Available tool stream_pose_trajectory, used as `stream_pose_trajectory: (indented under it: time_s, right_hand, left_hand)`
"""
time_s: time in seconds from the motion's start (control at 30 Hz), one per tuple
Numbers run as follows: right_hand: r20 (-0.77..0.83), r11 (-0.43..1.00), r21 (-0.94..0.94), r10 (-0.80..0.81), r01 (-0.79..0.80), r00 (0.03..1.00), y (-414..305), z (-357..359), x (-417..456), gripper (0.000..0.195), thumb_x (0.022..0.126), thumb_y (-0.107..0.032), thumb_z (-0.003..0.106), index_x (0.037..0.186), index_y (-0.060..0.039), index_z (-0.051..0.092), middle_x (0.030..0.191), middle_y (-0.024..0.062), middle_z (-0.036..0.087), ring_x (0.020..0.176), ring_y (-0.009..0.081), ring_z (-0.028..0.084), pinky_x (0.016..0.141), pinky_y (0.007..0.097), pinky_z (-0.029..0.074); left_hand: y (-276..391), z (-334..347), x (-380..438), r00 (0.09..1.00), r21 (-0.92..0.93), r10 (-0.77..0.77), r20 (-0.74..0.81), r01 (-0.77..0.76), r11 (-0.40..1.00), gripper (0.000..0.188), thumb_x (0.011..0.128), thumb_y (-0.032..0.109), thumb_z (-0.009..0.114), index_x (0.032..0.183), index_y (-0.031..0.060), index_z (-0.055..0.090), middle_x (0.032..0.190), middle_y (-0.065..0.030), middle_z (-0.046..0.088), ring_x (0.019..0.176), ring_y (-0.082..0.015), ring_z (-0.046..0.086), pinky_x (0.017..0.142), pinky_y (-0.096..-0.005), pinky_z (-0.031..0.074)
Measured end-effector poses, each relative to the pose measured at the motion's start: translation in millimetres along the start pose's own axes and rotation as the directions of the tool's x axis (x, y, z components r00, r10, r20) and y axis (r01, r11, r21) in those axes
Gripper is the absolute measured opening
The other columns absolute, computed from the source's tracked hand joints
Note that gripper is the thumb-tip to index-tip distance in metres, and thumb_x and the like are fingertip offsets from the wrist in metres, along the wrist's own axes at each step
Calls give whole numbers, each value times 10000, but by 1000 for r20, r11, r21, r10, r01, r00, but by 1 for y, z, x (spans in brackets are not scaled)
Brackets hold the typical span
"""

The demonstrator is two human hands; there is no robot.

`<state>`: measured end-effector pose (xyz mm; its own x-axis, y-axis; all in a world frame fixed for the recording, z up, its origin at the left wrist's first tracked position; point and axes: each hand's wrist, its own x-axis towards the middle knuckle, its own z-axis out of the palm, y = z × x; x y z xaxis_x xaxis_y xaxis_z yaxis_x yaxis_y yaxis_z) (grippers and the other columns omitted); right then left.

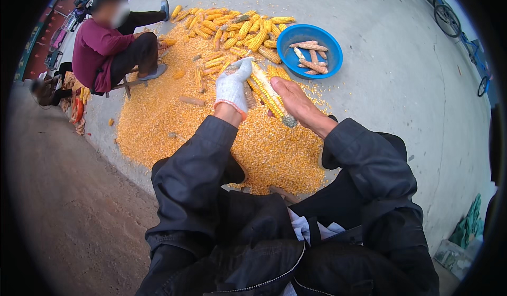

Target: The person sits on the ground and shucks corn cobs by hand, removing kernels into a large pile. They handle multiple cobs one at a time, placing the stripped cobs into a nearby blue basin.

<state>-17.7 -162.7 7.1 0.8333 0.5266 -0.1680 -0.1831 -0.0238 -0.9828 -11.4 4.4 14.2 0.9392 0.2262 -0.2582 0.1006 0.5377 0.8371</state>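
A partly shelled corn cob (266, 90) with rows of yellow kernels and bare pale strips is held between my hands, tilted with its grey end at the lower right. My left hand (234, 81), in a white knit glove with an orange cuff, is closed at its upper end. My bare right hand (291, 98) grips its lower right side, thumb on top. Below lies a wide heap of loose corn kernels (277, 153). Beyond my hands is a pile of husked yellow ears (241, 29), and to its right a blue plastic basin (337, 68) holding several stripped cobs (313, 56).
A person in a maroon top (95, 50) sits on a low wooden stool (128, 84) at upper left; another person (49, 90) is farther left near an orange basin (78, 110). Bicycles (447, 19) stand at upper right. Green cloth (469, 222) lies at lower right.
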Motion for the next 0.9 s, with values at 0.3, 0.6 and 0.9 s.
stream_pose_trajectory:
  time_s: [0.3, 0.6, 0.9]
  right_hand:
    - [53, 993, -115, -18, 24, 998, -5, 0, -9, 512, 1048, -449, 375, 1070, 30, 552, 826, 91, 607, 701, 123, 636, 646, 269, 523]
    - [-6, 998, -35, 45, -45, 999, -7, -5, -10, 527, 1056, -405, 358, 1029, 61, 602, 855, 118, 654, 648, 147, 648, 583, 287, 529]
    - [31, 989, -148, 22, -17, 999, -12, -7, -17, 490, 1046, -427, 393, 1121, 33, 543, 941, 99, 585, 700, 172, 695, 542, 264, 539]
  left_hand:
    - [5, -12, 12, 998, -94, -61, 3, 61, 994, 334, 927, 185, 646, 1192, -18, 627, 1120, -90, 656, 1001, -193, 609, 906, -330, 467]
    - [3, -15, 16, 999, -55, -44, -20, 43, 998, 384, 925, 223, 659, 1224, -14, 615, 1140, -109, 655, 1017, -212, 606, 928, -354, 456]
    - [7, -22, 22, 988, -145, -151, -36, 144, 979, 457, 911, 277, 680, 1269, 6, 596, 1266, -126, 604, 1103, -241, 574, 950, -399, 447]
